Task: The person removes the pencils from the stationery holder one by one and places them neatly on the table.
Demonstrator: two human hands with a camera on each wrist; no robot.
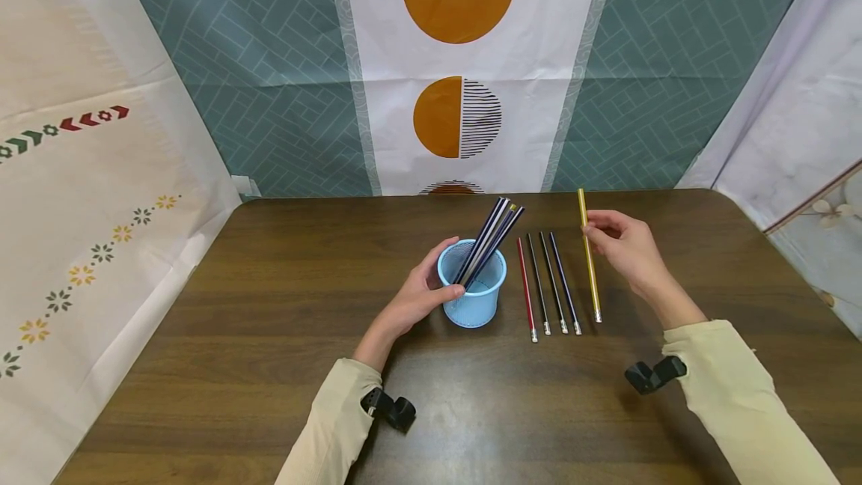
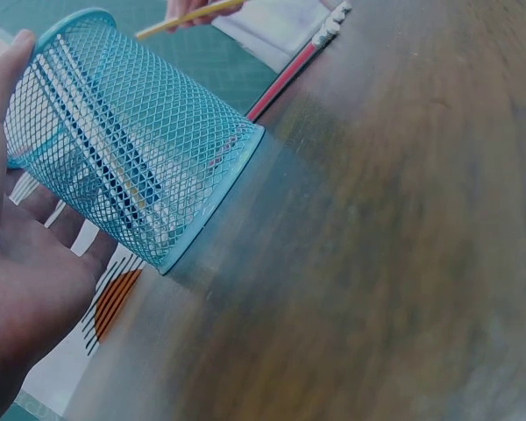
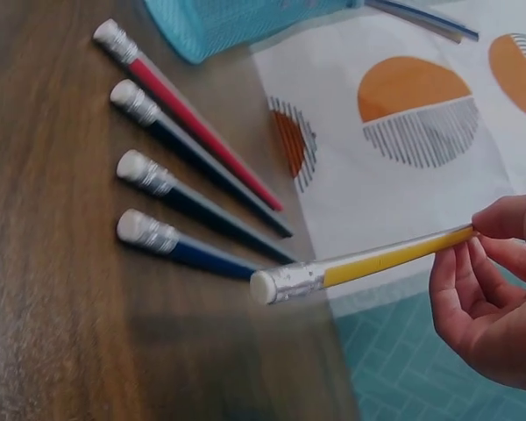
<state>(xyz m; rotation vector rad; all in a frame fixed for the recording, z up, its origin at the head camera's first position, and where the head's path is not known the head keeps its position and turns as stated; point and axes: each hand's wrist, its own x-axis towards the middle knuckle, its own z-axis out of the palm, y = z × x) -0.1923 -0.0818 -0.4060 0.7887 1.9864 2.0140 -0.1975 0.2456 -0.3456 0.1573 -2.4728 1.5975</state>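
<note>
My left hand (image 1: 419, 296) grips a light blue mesh pencil cup (image 1: 471, 311), thumb on the near side and fingers behind it. Several dark and striped pencils (image 1: 486, 244) lean to the right inside the cup, with one yellowish tip among them. Between finger and thumb, my right hand (image 1: 626, 245) pinches a yellow pencil (image 1: 591, 275), its white eraser end toward me. In the right wrist view this yellow pencil (image 3: 394, 259) appears lifted off the table. To its left lie a red pencil (image 1: 526, 289), two dark pencils (image 1: 552, 282) and a blue pencil (image 1: 564, 283), side by side.
The brown wooden table (image 1: 269, 350) ends just beyond the cup and pencils. Behind it hangs a teal and white patterned cloth (image 1: 283, 81). White cloths hang at the left (image 1: 81, 230) and right. A black wrist camera (image 1: 656, 375) sits on each sleeve.
</note>
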